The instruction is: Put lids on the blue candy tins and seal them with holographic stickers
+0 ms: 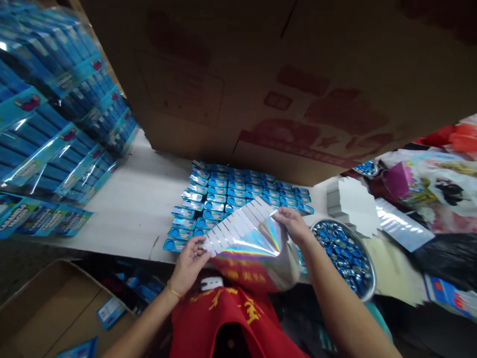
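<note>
Both hands stretch a clear, shiny plastic sheet (257, 241) with a row of white strips along its far edge. Fingers of my left hand (191, 263) pinch its left corner. My right hand (294, 224) grips the right corner. Through the sheet shows a red apron (227, 323) with yellow lettering. Just beyond the sheet, rows of small blue packs (216, 199) lie on the white tabletop (149, 199), partly hidden by it. A metal bowl (373, 278) full of small blue and silver round pieces stands beside my right forearm.
A large cardboard box (231, 89) looms across the back. Stacked blue display packs (55, 134) stand at the left. An open carton (40, 313) sits lower left. White card pieces (352, 206), a black plastic bag (450, 258) and mixed bags crowd the right.
</note>
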{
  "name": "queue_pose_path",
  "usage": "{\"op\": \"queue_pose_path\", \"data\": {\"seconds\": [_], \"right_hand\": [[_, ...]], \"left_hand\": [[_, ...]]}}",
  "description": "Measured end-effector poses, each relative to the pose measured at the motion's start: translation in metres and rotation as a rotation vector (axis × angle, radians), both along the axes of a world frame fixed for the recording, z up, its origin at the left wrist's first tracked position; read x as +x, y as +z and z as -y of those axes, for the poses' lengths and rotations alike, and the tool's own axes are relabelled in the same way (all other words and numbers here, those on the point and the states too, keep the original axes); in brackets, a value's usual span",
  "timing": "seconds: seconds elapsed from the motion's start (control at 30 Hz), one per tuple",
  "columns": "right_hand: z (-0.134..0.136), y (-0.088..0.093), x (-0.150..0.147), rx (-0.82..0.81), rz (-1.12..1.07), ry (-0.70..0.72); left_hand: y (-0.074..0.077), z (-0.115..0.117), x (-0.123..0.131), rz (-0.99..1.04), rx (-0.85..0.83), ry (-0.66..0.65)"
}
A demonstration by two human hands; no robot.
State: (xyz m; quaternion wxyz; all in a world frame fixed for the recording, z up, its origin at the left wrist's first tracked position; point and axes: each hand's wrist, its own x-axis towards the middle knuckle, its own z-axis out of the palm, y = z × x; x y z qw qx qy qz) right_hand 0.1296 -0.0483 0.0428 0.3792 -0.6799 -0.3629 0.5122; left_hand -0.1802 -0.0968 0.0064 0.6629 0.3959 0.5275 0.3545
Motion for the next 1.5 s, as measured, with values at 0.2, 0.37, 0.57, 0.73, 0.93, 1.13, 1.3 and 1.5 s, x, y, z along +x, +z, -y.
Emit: {"op": "queue_pose_path", "data": {"seconds": [0.2, 0.37, 0.57, 0.73, 0.93, 1.13, 1.3, 1.5], "right_hand": [[0.012, 0.01, 0.011, -0.024, -0.191, -0.096], [0.019, 0.015, 0.044, -0.03, -0.376, 0.028], [0.011, 0.03, 0.07, 0.116, -0.419, 0.046], [0.005, 0.035, 0.068, 0.244, -0.372, -0.018], [0.017, 0.029, 0.086, 0.276, -0.455, -0.015], [0.023, 0.029, 0.105, 0.429, -0.104, 0.005], [0.038, 0.072, 0.06, 0.974, 0.722, 0.351], [0.032, 0.092, 0.0, 0.988, 0.611, 1.174]], "left_hand": [[0.03, 0.005, 0.023, 0.297, -0.185, 0.034], [0.049, 0.046, 0.047, 0.061, -0.153, -0.094], [0.075, 0.072, 0.082, -0.163, 0.148, 0.239], [0.081, 0.058, 0.097, -0.246, 0.281, 0.286], [0.093, 0.046, 0.104, -0.461, 0.479, 0.289], [0.105, 0.04, 0.116, -0.585, 0.6, 0.279], [0.112, 0.047, 0.124, -0.682, 0.785, 0.272], [0.131, 0.056, 0.126, -0.636, 0.968, 0.063]]}}
